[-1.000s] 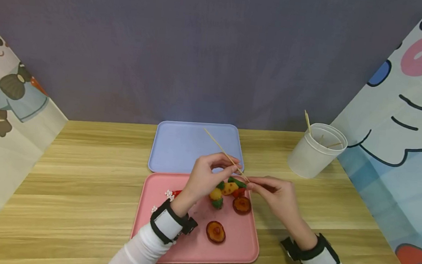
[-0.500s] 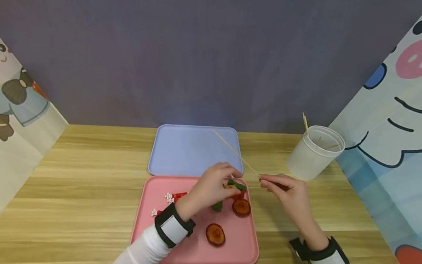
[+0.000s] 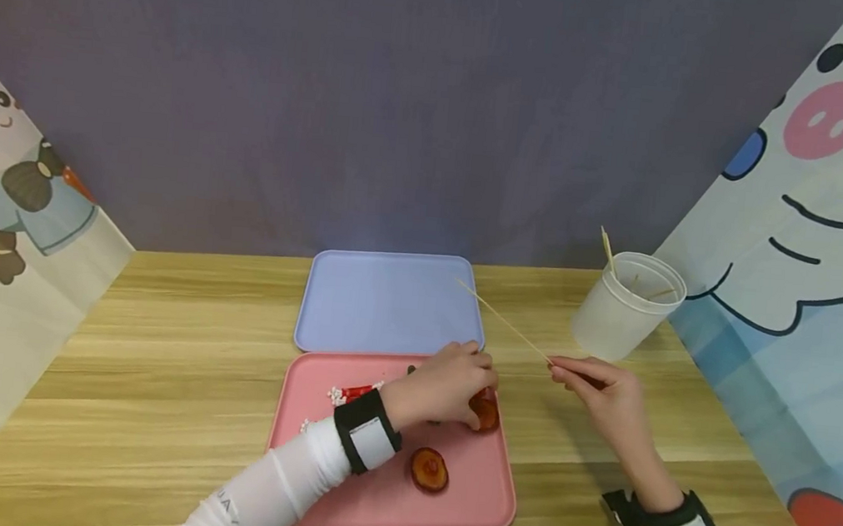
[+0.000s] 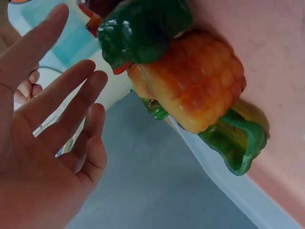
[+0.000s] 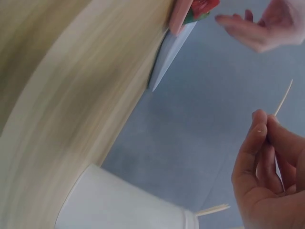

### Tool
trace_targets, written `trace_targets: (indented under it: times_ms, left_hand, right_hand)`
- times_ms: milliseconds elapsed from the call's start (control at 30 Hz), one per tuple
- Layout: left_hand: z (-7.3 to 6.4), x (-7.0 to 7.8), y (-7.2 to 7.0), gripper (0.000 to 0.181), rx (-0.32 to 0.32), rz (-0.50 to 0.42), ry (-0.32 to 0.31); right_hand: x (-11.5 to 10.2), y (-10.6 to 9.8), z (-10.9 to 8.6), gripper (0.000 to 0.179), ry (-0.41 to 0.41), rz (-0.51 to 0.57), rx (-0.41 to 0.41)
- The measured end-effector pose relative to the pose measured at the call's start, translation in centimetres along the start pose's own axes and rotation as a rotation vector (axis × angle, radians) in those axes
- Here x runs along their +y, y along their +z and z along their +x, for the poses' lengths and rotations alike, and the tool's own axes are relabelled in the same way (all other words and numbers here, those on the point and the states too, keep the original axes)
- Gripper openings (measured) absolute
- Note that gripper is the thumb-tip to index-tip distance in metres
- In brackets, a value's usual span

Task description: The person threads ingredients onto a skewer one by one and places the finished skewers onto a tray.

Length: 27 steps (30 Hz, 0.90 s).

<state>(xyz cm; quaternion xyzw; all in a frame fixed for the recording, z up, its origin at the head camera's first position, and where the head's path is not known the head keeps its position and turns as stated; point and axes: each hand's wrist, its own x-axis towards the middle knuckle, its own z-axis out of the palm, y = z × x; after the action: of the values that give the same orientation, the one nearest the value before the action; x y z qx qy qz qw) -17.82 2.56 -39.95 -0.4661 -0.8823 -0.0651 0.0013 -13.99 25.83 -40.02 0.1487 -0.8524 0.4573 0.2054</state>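
My right hand [image 3: 609, 396] pinches a thin wooden skewer [image 3: 506, 325] by one end, between thumb and fingertips. The skewer slants up and left, its far tip over the blue tray. My left hand [image 3: 448, 386] is over the right side of the pink tray [image 3: 460, 504], fingers apart with nothing between them. Its thumb overlaps a round, brown-rimmed orange piece [image 3: 487, 415] in the head view. The left wrist view shows a corn piece [image 4: 200, 76] between glossy green pepper pieces [image 4: 143, 33], beside that hand; in the head view the hand mostly hides them.
Another round brown-rimmed piece [image 3: 429, 469] lies nearer the front of the pink tray. Red-and-white pieces [image 3: 357, 393] sit at its left. The blue tray [image 3: 380, 305] adjoins it behind. A white tub [image 3: 616, 313] holding several skewers stands at the back right.
My left hand has let go of the skewer and moved down and right over the food pieces. The right hand has carried the skewer to the right, away from the pink tray.
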Motion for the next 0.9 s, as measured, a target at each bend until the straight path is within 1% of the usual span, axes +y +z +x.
trace_targets:
  times_ms: [100,133,200,300,467,567,667,800,900]
  left_hand:
    - [0.2,0.1,0.1,0.047,-0.036,0.027,0.019]
    - [0.3,0.1,0.2,0.048,-0.043,0.033,0.023]
    - [0.4,0.1,0.4,0.052,-0.062,0.053,0.029]
    - [0.5,0.1,0.5,0.055,-0.087,0.087,0.044]
    - [0.7,0.2,0.4,0.055,-0.089,0.136,0.071]
    - [0.8,0.4,0.5,0.053,-0.091,0.147,0.080]
    - [0.9,0.5,0.7,0.049,-0.102,0.165,0.101]
    - [1.1,0.7,0.8,0.042,-0.106,0.186,0.121]
    - [1.1,0.8,0.8,0.040,-0.101,0.183,0.126]
  right_hand:
    - [0.4,-0.5,0.0,0.017,-0.001,-0.026,0.015]
    - [0.9,-0.6,0.0,0.017,-0.002,-0.039,0.019]
    - [1.3,-0.9,0.1,0.018,-0.008,-0.058,0.028]
    - [1.5,-1.2,0.1,0.019,-0.019,-0.079,0.042]
    - [1.7,-1.6,-0.1,0.017,-0.005,-0.124,0.053]
    - [1.8,-1.8,-0.1,0.016,0.005,-0.142,0.057]
    - [1.3,-2.0,-0.1,0.016,0.010,-0.151,0.066]
    - [-0.6,-2.3,0.0,0.016,0.021,-0.174,0.074]
    - [-1.8,-2.3,0.0,0.014,0.033,-0.201,0.071]
